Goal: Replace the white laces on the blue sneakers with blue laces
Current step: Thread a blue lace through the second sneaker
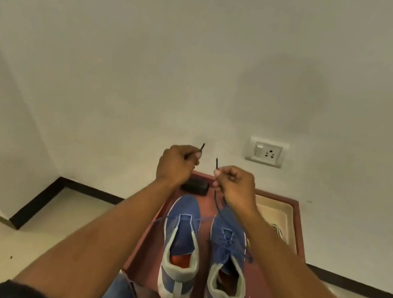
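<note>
Both arms reach out over a reddish tabletop (268,285) where two blue sneakers sit side by side, heels toward the person. The left hand (176,167) is raised above the toe of the left sneaker (183,227), its fingers (195,156) curled and pinching one end of a blue lace (216,208); the dark tip sticks up just past the fingertips. The right hand (235,185) is held just beside it, slightly lower, and its fingers (217,178) pinch the other end, whose tip likewise points upward. From below both sets of fingers the lace runs down toward the left sneaker, where it crosses the lowest eyelets near the toe; the upper eyelets there are unlaced and the tongue lies open. The right sneaker (226,265), under the right wrist, carries blue lacing up its front with a bow at the top. Beyond the left fingers, at the far edge of the tabletop, lies a small black object (195,187). To the right of the right fingers a pale tray-like inset (273,208) holds a bundle of white laces (279,231). On the wall past the fingers is a white switch and socket plate (266,152).
</note>
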